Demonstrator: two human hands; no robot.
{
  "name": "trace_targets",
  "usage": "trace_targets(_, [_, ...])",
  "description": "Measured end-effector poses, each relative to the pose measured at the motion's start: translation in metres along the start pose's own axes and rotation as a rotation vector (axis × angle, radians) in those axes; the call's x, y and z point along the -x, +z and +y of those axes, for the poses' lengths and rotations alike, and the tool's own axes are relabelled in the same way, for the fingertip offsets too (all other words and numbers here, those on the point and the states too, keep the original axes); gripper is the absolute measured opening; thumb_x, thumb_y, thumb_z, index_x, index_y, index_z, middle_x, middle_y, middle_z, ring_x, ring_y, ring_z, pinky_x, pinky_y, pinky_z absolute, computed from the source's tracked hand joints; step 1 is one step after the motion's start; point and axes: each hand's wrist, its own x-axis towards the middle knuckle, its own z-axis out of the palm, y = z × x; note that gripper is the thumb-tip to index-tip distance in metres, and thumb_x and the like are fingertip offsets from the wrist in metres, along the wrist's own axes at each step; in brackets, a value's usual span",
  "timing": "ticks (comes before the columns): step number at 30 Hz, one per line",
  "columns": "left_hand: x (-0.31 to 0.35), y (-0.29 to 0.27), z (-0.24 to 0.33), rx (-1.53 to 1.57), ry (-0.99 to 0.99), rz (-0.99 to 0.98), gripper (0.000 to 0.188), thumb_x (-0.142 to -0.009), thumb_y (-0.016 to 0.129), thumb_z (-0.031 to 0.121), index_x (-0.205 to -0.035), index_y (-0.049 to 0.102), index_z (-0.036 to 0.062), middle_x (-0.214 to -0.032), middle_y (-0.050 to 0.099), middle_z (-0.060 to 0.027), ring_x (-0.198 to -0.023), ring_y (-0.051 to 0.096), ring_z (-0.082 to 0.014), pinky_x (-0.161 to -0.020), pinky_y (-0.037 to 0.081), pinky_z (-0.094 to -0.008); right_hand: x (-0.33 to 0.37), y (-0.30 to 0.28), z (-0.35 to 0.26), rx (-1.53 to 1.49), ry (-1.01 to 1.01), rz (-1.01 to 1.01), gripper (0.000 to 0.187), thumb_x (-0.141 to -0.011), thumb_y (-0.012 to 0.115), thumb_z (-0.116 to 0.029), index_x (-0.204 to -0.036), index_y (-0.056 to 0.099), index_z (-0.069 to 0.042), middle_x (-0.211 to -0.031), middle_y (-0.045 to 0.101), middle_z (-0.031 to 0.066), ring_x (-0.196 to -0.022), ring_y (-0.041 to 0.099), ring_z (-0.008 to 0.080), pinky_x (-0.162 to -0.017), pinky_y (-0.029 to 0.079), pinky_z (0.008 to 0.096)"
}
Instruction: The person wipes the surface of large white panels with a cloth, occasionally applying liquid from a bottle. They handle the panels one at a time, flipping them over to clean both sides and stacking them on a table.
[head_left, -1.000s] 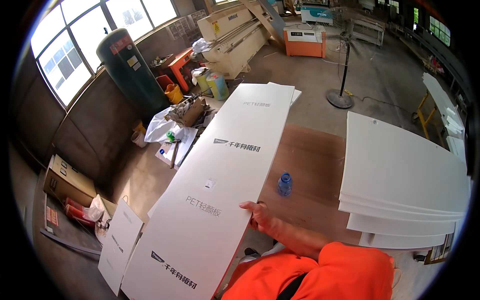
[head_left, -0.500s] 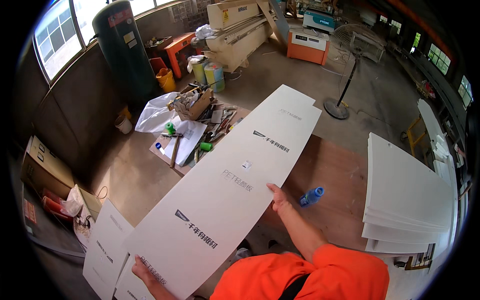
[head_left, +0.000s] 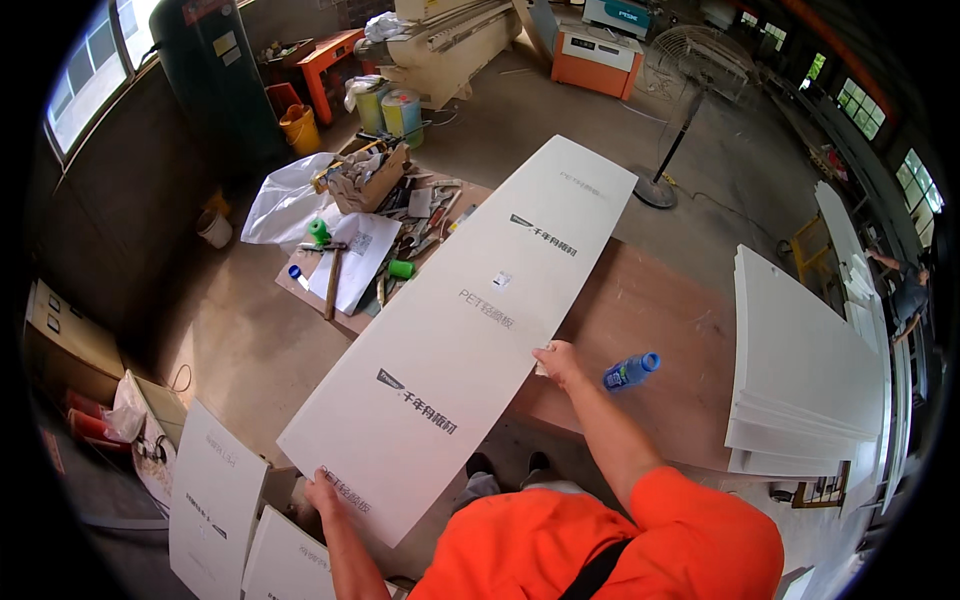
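Observation:
A long white board (head_left: 450, 340) with dark printing lies slantwise before me, its far part over a brown work table (head_left: 660, 330). My left hand (head_left: 322, 492) grips its near end at the left, with fingers partly hidden by the board. Further up, my right hand (head_left: 556, 362) is closed on the right long edge. A blue-capped plastic bottle (head_left: 628, 372) stands on the table just right of that hand. Two more printed white boards, a taller one (head_left: 210, 500) and a lower one (head_left: 290, 560), lean at the lower left.
Hand tools, a hammer (head_left: 334, 280), green spools (head_left: 401, 269) and a box (head_left: 372, 180) crowd the table's left part. White panels (head_left: 800, 370) are stacked at the right. Beyond stand a pedestal fan (head_left: 672, 150) and machines. Another person (head_left: 908, 290) is at the far right.
The board has shifted right and away from the leaning boards, with both hands still on it. The stepped outline at its far end now looks even. A person has come into view at the right.

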Motion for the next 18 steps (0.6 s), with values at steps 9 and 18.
trace_targets(9, [0.041,0.083,0.040,-0.359,0.564,-0.022,0.041,-0.100,0.064,0.016,-0.134,0.060,-0.0068,-0.146,0.052,-0.0203,-0.135,0.051,-0.0355,-0.113,0.042,-0.0458,0.227,-0.045,-0.090,-0.594,0.237,-0.641,0.048,-0.093,0.057,0.000,-0.142,0.058,-0.001,-0.114,0.068,0.0067,-0.080,0.069,0.0145,-0.059,0.058,0.0284])
trace_targets(18, [0.340,0.193,0.118,-0.047,0.692,-1.041,0.008,-0.100,0.061,0.002,-0.106,0.066,-0.0005,-0.097,0.066,-0.0041,-0.087,0.061,-0.0128,-0.080,0.051,-0.0282,0.285,-0.372,-0.101,0.413,-0.580,0.555,0.050,-0.099,0.059,-0.006,-0.149,0.054,-0.005,-0.135,0.064,0.0113,-0.119,0.065,0.0248,-0.098,0.055,0.0390])
